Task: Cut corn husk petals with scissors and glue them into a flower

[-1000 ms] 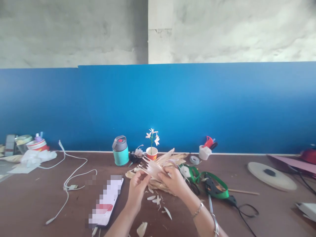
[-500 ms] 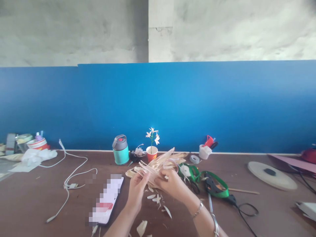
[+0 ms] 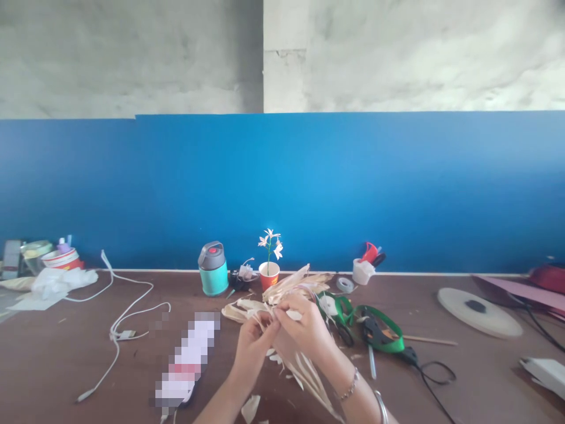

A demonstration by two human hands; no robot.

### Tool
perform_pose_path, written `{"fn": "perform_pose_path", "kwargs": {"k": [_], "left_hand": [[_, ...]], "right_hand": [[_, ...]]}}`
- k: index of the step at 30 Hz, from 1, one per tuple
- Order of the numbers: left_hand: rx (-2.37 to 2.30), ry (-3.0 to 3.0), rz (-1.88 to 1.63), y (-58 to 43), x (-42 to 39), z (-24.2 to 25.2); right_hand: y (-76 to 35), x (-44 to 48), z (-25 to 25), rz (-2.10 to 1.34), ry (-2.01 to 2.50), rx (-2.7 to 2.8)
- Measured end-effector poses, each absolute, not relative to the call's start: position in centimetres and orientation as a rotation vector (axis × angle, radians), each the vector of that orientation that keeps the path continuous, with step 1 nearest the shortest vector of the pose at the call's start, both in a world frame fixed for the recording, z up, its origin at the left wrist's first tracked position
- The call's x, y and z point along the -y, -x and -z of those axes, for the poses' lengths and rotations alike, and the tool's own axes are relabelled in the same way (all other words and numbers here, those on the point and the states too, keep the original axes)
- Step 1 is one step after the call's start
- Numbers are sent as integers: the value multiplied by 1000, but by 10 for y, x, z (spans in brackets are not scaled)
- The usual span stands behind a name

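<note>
Both hands are at work on a split piece of dried corn husk point(image 3: 304, 370), which hangs from where their fingertips meet and trails toward five o'clock, beneath the right hand and wrist. Half a second ago its loose ends fanned away toward eleven; now they point back toward the wearer, so the piece appears to have been turned end for end, bringing another end up to be worked. The left hand point(image 3: 253, 341) pinches it between thumb and curled fingers; the right hand point(image 3: 304, 327), coming in from four o'clock, pinches beside it, thumb and forefinger pressed together. The pinched end itself is hidden by the fingertips, and whether anything else is held there cannot be told. The hands cover part of the husk pile point(image 3: 298, 284) at one o'clock, while the hanging strips partly screen the white scraps point(image 3: 276, 357) on the table. At three o'clock, green ribbon point(image 3: 395, 344) overlaps a dark corded tool point(image 3: 373, 328), perhaps a glue gun. The phone point(image 3: 188, 368) toward eight is pixelated, its screen unreadable.
</note>
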State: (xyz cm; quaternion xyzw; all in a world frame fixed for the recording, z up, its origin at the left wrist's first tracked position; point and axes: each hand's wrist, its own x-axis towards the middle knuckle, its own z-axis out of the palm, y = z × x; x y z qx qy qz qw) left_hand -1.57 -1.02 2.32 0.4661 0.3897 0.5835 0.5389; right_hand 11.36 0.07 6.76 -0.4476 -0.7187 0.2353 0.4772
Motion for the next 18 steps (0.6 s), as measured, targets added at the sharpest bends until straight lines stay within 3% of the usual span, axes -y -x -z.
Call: {"fn": "perform_pose_path", "kwargs": {"k": [9, 18], "left_hand": [[-891, -1025, -1408, 12, 13, -22], [-895, -1016, -1343, 16, 6, -13]], "right_hand": [[-118, -5, -67, -1062, 988, 1577], [-115, -1, -69, -910, 960, 1701]]}}
